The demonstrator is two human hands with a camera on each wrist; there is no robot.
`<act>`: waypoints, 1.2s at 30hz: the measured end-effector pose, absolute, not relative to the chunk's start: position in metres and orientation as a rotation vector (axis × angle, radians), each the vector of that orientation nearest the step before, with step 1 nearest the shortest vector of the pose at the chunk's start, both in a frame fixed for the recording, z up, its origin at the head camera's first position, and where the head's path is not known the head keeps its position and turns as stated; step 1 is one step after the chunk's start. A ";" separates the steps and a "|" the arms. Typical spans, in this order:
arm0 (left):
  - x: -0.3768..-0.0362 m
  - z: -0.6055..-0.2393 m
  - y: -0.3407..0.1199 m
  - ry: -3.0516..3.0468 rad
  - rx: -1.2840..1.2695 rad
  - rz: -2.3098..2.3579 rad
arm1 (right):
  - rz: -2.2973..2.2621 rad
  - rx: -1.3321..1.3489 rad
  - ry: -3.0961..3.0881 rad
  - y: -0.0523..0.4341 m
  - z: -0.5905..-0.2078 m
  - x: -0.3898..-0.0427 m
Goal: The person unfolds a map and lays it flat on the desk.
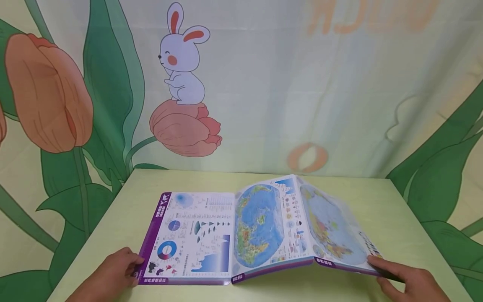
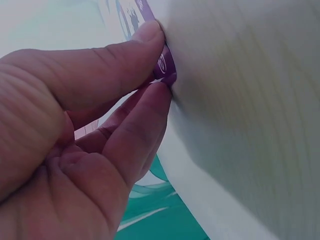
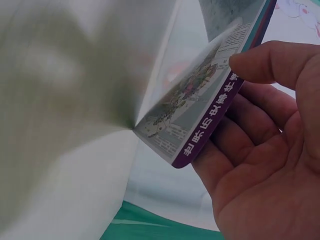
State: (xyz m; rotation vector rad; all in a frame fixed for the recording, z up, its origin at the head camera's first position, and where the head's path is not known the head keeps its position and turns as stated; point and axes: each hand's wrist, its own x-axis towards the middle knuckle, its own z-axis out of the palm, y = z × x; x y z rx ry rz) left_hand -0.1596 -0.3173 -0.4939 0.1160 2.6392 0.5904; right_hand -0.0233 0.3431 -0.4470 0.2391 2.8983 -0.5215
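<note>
A folding map [image 1: 188, 247] with purple borders lies spread over the table, its printed text sideways or upside down in the head view. Its left panel rests flat, while the middle panel [image 1: 260, 226] and right panel [image 1: 336, 226] rise to a raised fold between them. At the lower left corner, my left hand [image 1: 109, 274] pinches the purple edge between thumb and fingers. My right hand [image 1: 411, 279] grips the outer edge of the right panel, thumb on top and fingers beneath. In the right wrist view, a purple strip with white characters [image 3: 210, 120] shows along the held edge.
The pale yellow-green table [image 1: 124, 209] has its back edge against a hanging cloth [image 1: 264, 84]. Printed on the cloth are a white rabbit [image 1: 185, 63], orange tulips [image 1: 53, 96] and large green leaves.
</note>
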 end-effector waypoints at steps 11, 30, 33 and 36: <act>-0.164 -0.503 -0.343 2.677 0.110 0.541 | -0.615 0.326 2.763 0.355 -0.478 -0.020; -0.159 -0.504 -0.358 2.718 0.098 0.464 | -0.607 0.286 2.726 0.362 -0.514 -0.023; -0.159 -0.505 -0.358 2.695 0.069 0.463 | -0.616 0.166 2.713 0.361 -0.510 -0.019; -0.156 -0.499 -0.351 2.676 0.034 0.452 | -0.570 0.032 2.744 0.354 -0.499 -0.019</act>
